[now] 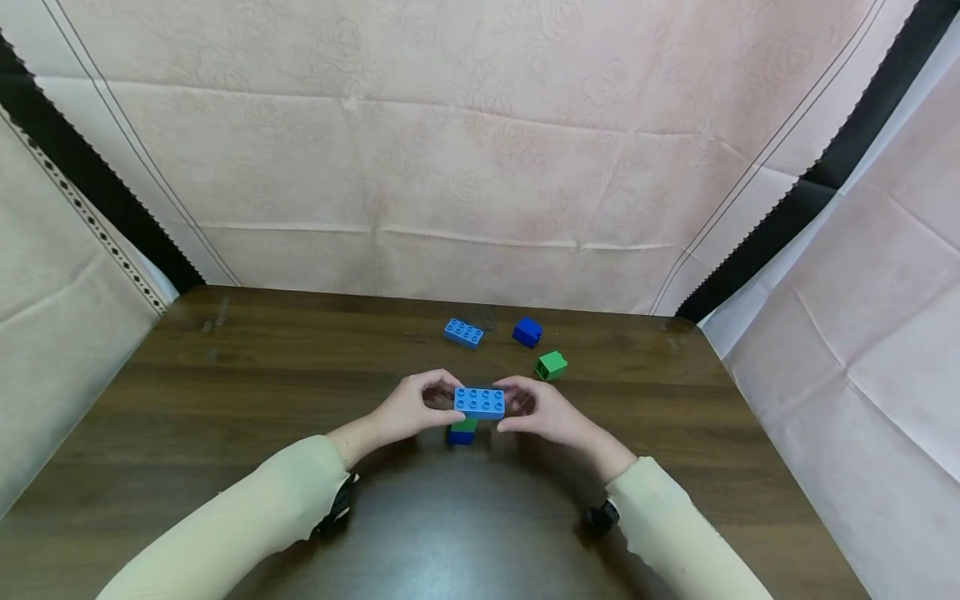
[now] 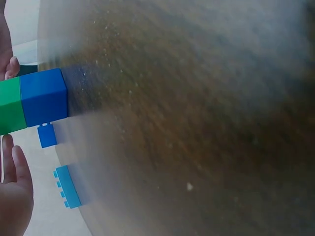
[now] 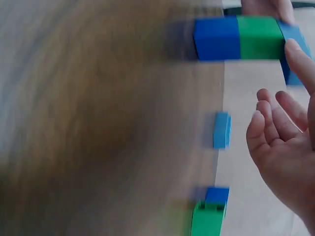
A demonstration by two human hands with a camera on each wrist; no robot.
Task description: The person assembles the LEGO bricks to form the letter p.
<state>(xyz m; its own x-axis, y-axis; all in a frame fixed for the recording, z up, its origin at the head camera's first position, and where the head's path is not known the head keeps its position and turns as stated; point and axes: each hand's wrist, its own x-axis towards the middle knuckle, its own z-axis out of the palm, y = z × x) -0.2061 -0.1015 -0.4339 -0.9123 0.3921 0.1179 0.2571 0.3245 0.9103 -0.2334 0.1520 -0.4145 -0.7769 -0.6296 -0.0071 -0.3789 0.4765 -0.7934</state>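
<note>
A light blue eight-stud brick (image 1: 479, 403) lies across the top of a small stack, over a green brick (image 1: 463, 424) and a dark blue brick (image 1: 461, 437). My left hand (image 1: 408, 408) pinches its left end between thumb and fingers. At the other end, my right hand (image 1: 551, 412) holds it the same way; the right wrist view has that thumb against the brick. The stack's dark blue base (image 3: 216, 39) stands on the table. In the left wrist view the light blue brick is out of frame, and only green (image 2: 10, 105) and dark blue show.
Beyond the hands on the brown wooden table (image 1: 300, 358) lie another light blue brick (image 1: 463, 333), a dark blue brick (image 1: 527, 332) and a green brick (image 1: 551, 365) on its side. Pale cloth walls (image 1: 450, 183) enclose the table's back and sides.
</note>
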